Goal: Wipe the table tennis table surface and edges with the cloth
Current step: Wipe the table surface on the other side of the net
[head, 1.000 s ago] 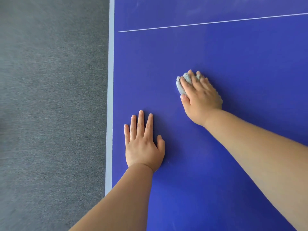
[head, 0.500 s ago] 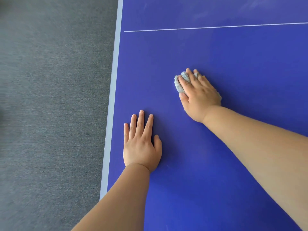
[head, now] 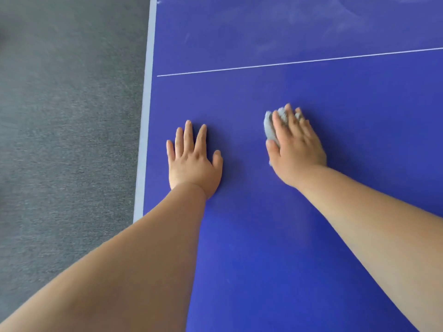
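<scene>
The blue table tennis table (head: 263, 236) fills the right of the view, with a pale strip along its left edge (head: 146, 104). My right hand (head: 296, 149) lies on a bunched grey cloth (head: 269, 129). Its fingers curl over the wad and press it onto the surface, and cloth shows at the fingertips and beside the thumb. My left hand (head: 191, 161) rests flat on the table near the left edge, fingers straight and slightly spread, holding nothing.
A thin white line (head: 287, 62) crosses the table beyond both hands. Faint pale smears mark the surface past that line (head: 335, 25). Grey carpet floor (head: 67, 140) lies to the left of the table edge.
My right hand has drawn the cloth back toward me, now almost level with my left hand. The left hand has stayed flat in place. The view has shifted.
</scene>
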Demonstrator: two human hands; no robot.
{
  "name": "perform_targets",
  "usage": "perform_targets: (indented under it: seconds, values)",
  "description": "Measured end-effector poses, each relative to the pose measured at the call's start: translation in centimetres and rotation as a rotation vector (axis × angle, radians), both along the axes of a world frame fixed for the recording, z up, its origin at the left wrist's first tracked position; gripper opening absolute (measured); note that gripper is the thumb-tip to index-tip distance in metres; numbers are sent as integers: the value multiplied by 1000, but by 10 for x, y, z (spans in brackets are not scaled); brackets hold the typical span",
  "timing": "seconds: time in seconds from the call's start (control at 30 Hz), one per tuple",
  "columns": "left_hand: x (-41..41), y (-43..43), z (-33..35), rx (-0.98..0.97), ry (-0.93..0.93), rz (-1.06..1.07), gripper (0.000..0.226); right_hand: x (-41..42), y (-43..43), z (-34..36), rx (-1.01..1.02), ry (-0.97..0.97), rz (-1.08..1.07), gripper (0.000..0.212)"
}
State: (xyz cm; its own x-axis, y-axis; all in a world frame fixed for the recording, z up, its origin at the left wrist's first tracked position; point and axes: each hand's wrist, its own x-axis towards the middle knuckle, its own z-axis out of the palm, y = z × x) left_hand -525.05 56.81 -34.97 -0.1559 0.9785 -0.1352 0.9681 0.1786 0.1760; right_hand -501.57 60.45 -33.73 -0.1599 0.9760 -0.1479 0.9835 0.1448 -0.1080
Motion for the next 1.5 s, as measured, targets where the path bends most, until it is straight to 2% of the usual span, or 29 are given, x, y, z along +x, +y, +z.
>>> perform_targets:
  seconds: [0.03,0.1,0.27,0.33,0.4,0.53,0.6,0.67,0.73,0.8,0.87,0.93,1.03,1.1,1.17,1.27,1.33,1.4,1.5]
  values:
    - [-1,4,-5,4,13,0,74,-5,17,-3,4,-1,-57,69]
    - [-3,7,-10,36,0,11,75,-18,32,-6,26,4,-4,68]
    - [-1,7,-3,32,-32,5,74,-27,-60,2,-28,63,641,65]
    - [0,7,-1,27,-28,5,73,-12,-63,4,-54,82,792,63]
    - [-1,5,-1,23,-19,-1,74,-1,-23,2,-32,40,759,63]
    - [-2,5,-2,19,-15,-4,75,-1,98,5,-36,8,266,67]
    - [-2,4,-1,27,-16,-2,75,-15,120,5,-28,10,159,65]
    - [-1,4,-1,27,-25,-3,76,-28,101,2,11,36,238,63]
    - [-2,4,-1,30,-31,-1,76,-29,48,-2,47,75,469,63]
    - [-2,4,-2,37,-40,1,76,-17,-2,-6,1,113,692,62]
    - [-2,3,-2,41,-37,3,75,4,4,-8,-26,113,789,63]
    - [0,4,0,48,-36,7,74,11,49,-8,8,70,652,68]
    - [1,3,3,52,-44,13,74,1,131,-2,-3,34,334,70]
    - [2,3,4,48,-43,15,74,-16,158,-2,-14,32,257,71]
    - [3,3,4,46,-42,20,74,-36,150,-3,-12,50,338,69]
    - [4,4,5,37,-42,21,75,-42,84,-5,0,86,732,67]
    - [3,4,6,31,-43,24,76,-19,53,-4,-30,101,895,66]
    - [2,4,7,26,-37,24,76,9,69,-4,-32,77,820,70]
    - [2,5,7,21,-37,20,75,20,127,-2,17,23,462,73]
